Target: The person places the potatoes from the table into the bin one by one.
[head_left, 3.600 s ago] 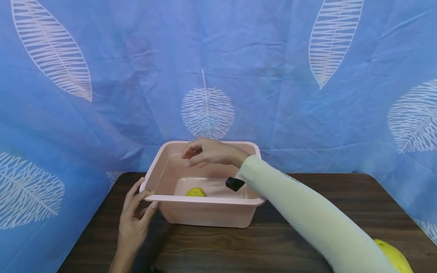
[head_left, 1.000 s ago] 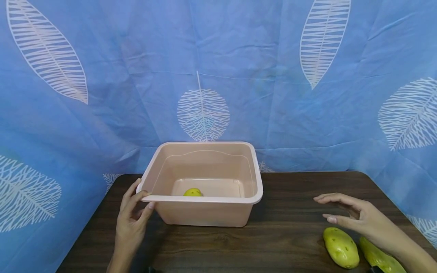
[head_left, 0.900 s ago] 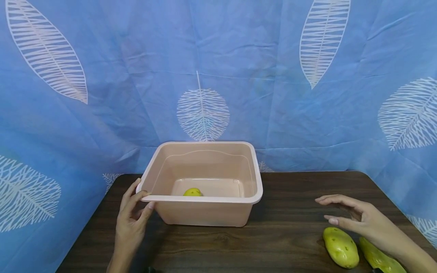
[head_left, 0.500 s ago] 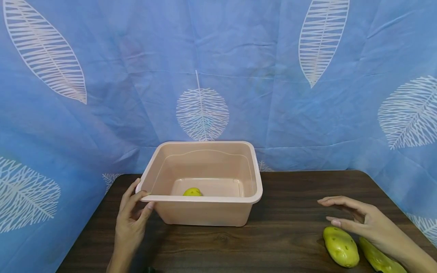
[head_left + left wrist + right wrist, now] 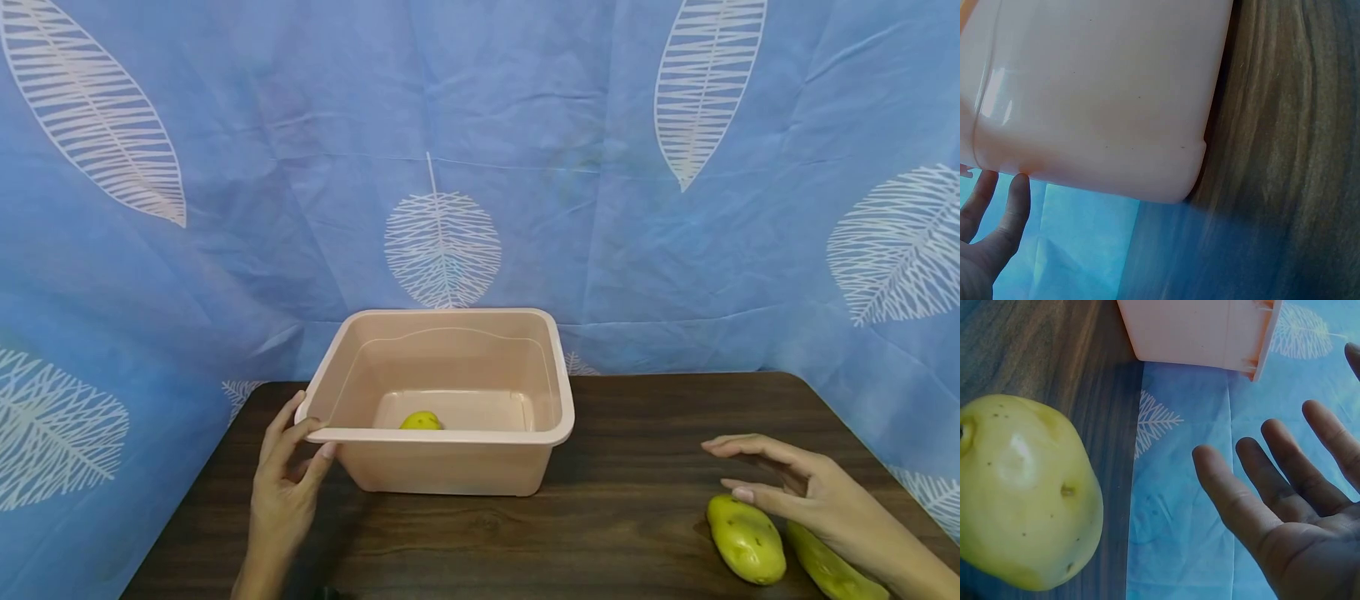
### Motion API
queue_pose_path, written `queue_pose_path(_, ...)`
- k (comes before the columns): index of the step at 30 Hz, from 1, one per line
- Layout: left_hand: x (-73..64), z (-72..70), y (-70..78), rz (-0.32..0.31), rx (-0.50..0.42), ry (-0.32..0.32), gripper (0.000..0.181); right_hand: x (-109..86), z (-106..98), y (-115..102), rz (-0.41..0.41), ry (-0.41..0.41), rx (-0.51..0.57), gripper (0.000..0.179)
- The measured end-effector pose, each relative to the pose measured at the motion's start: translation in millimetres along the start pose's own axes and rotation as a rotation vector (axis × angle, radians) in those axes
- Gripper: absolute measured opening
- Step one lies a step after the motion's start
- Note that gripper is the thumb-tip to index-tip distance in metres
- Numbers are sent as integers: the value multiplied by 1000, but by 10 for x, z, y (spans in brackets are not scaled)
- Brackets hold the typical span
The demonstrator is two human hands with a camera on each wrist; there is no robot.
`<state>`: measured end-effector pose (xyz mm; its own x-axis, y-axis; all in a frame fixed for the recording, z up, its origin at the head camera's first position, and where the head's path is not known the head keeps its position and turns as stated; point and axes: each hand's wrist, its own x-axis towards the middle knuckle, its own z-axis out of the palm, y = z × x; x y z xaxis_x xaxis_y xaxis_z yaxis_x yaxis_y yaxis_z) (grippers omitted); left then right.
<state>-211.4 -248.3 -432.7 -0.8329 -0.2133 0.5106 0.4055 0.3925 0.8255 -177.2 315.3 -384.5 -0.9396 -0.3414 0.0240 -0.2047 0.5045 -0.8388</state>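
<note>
A pale pink plastic basin stands on the table. My left hand grips its near left rim corner, fingers over the edge and thumb below. In the left wrist view, fingertips meet the basin's side. Inside the basin lies a yellow potato, partly hidden by the near wall. My right hand hovers at the right with spread, relaxed fingers and holds nothing. Just below it lies a potato, large in the right wrist view. A second, longer potato is partly covered by my right hand and forearm.
The dark wooden table carries everything. Behind it and at both sides hangs a blue cloth with white leaf prints, close behind the basin's far rim.
My right hand was over the basin 3.6 seconds ago and has come back to the right, above the potatoes. Over the last second it drifts slightly right. My left hand stays on the rim.
</note>
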Motion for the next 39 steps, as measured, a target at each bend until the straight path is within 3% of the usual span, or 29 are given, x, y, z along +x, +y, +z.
queue_pose_path(5, -2, -6, 0, -12, 9, 5, 34, -20, 2, 17, -15, 7, 18, 40)
queue_pose_path(9, -5, -9, 8, -21, 21, 9, 34, -50, 17, 44, 19, 20, 11, 40)
queue_pose_path(16, -16, -9, 12, -16, 28, 9, 34, -109, 45, 120, 12, 60, -98, 39)
queue_pose_path(19, -15, -8, 20, -25, 33, 12, 34, -133, 45, 149, 15, 56, -94, 40)
queue_pose_path(32, -8, -4, 37, -25, 19, 6, 33, -232, 44, 276, 161, 73, -91, 40)
queue_pose_path(39, -16, 6, 70, -33, 21, 12, 33, -271, 30, 298, 176, 81, -110, 40)
